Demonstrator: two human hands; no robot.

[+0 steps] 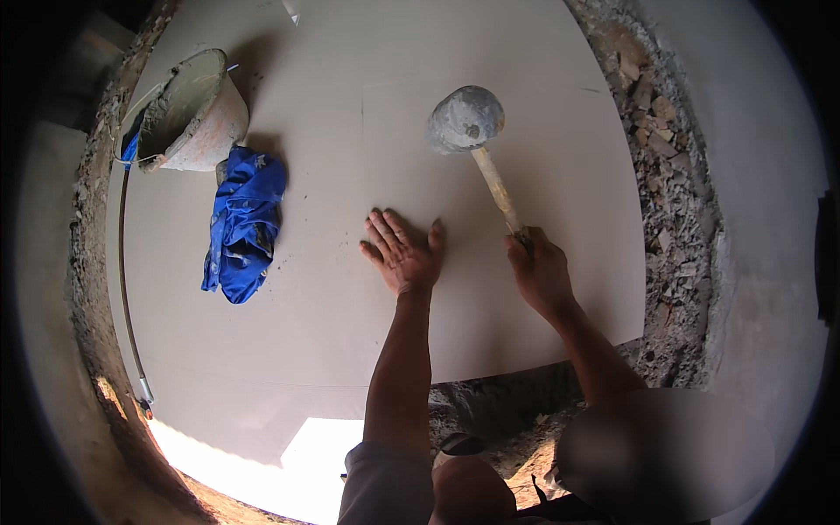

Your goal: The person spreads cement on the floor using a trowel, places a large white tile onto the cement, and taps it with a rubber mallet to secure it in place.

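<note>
My left hand (402,254) lies flat, fingers spread, on a large pale floor tile (350,332). My right hand (540,273) grips the wooden handle of a rubber mallet (465,120). The mallet's grey, mortar-smeared head is raised over the tile, up and left of the right hand and beyond my left hand's fingertips.
A mortar-caked bucket (188,122) lies tilted at the upper left, with a crumpled blue cloth (243,223) just below it. Rubble and broken mortar (669,175) run along the tile's right edge and under its near edge. A thin rod or hose (124,289) curves along the left side.
</note>
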